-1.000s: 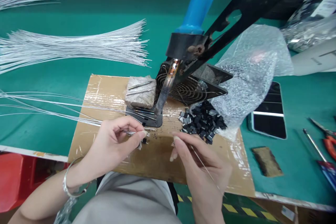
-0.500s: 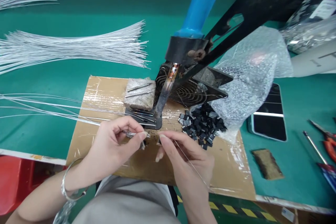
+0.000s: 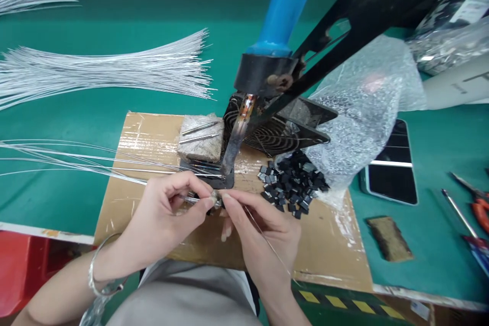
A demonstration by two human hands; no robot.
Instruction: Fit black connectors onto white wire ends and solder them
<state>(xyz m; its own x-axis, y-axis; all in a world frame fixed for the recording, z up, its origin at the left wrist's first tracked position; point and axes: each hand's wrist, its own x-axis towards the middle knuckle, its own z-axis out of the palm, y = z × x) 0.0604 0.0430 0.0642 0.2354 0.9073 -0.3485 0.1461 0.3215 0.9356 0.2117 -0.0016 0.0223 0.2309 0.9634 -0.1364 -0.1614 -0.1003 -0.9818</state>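
- Left hand [image 3: 171, 219]: thumb and forefinger pinching silvery leads [image 3: 190, 199] over the cardboard sheet [image 3: 139, 135].
- Right hand [image 3: 263, 229]: fingers pressed together on a fine wire [image 3: 269, 245], which trails back across the hand.
- Small dark piece [image 3: 219, 203]: between both hands' fingertips, mostly hidden.
- Step, by judgement: bringing held ends together; next move calls for steady alignment.
- Black pieces [image 3: 296, 178]: piled right of the soldering iron's [image 3: 278, 20] tip.
- Label [image 3: 471, 12], upper right: illegible.
- White roll [image 3: 451, 85]: large letter, perhaps T.
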